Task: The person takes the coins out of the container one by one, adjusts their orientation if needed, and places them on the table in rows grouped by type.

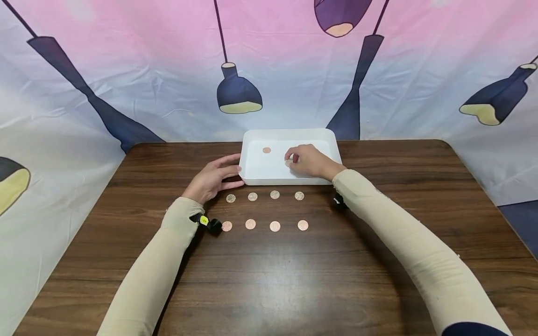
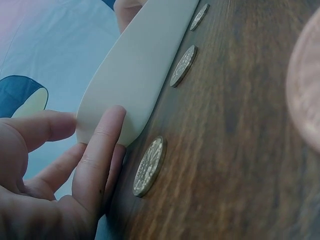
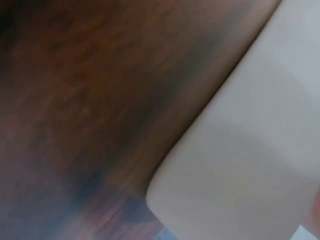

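Observation:
A shallow white tray [image 1: 269,168] stands at the far edge of the table. My left hand [image 1: 212,177] touches its left side with spread, fairly straight fingers; in the left wrist view, fingertips rest against the tray wall [image 2: 135,65]. Over the tray's inside, my right hand [image 1: 310,161] pinches a pale coin [image 1: 288,162] between thumb and fingers. Left of that hand, a copper-coloured coin [image 1: 266,150] lies flat on the tray floor. The right wrist view catches mainly the tray's outer wall [image 3: 225,165], with the held coin out of sight.
In front of the tray, a row of several silvery coins [image 1: 252,197] lies on the brown wooden table [image 1: 269,275]. Nearer to me is a row of several copper-coloured coins [image 1: 275,226], the leftmost beside the left wrist camera [image 1: 215,227]. A printed cloth [image 1: 185,93] hangs behind.

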Demonstrator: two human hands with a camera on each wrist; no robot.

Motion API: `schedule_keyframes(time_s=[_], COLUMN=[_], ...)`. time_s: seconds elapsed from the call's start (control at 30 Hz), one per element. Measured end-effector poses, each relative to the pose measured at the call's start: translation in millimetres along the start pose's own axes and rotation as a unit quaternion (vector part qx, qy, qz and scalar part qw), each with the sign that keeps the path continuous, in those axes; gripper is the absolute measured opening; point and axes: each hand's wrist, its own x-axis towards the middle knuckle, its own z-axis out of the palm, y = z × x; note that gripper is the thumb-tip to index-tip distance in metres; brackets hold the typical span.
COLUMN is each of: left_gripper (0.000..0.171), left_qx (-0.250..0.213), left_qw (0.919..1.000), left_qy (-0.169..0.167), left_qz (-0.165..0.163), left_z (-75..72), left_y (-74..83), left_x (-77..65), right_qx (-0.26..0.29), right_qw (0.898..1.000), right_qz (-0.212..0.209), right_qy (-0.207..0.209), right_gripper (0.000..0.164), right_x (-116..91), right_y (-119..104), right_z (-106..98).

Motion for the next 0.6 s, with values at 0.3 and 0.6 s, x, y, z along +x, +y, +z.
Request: schedule_keyframes(time_s=[0.3, 0.6], left_gripper=[0.062, 0.061], left_qx=[-0.002, 0.0], left_qw=[1.0, 1.0], left_qy=[-0.003, -0.004], left_qz=[-0.001, -0.001], left_z=[-1.5, -1.2], left_y=[0.0, -0.1], left_x=[-0.3, -0.4], right_qx=[0.031, 0.05], right_qw=[0.999, 0.998], right_qz=[0.023, 0.028], right_qy=[-0.004, -0.006], right_gripper=[0.032, 0.033], right_x=[-2.9, -7.3], right_y=[-5.6, -9.3], right_z=[-1.9, 4.2])
